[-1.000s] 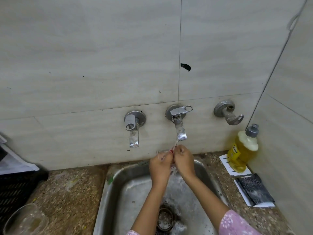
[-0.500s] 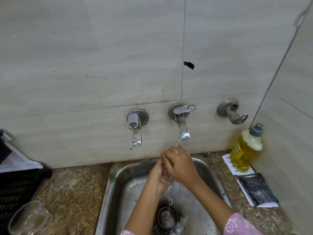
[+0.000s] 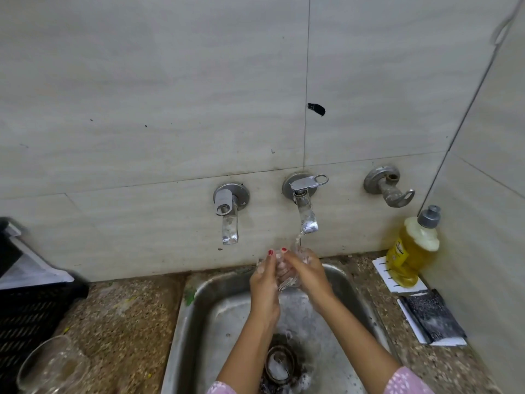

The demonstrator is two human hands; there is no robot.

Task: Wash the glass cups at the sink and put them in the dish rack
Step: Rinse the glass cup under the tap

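Observation:
Over the steel sink (image 3: 199, 308), a clear glass cup (image 3: 287, 280) sits between my hands, under water running from the right-hand tap (image 3: 305, 214). My left hand (image 3: 264, 282) curls round its left side. My right hand (image 3: 308, 277) wraps its right side, fingers over the glass. Most of the cup is hidden by my fingers. A second glass cup (image 3: 52, 368) stands on the counter at the bottom left, beside the black dish rack (image 3: 31, 314).
A second tap (image 3: 228, 214) is off to the left, and a bare wall fitting (image 3: 389, 189) sits right. A yellow soap bottle (image 3: 412, 254) and a dark scrub pad (image 3: 431, 317) lie on the right counter. The drain (image 3: 279, 362) holds foam.
My hands have turned the cup under the stream; my right hand slid from over the top to the cup's right side, and both thumbs now point up. The view shifted slightly.

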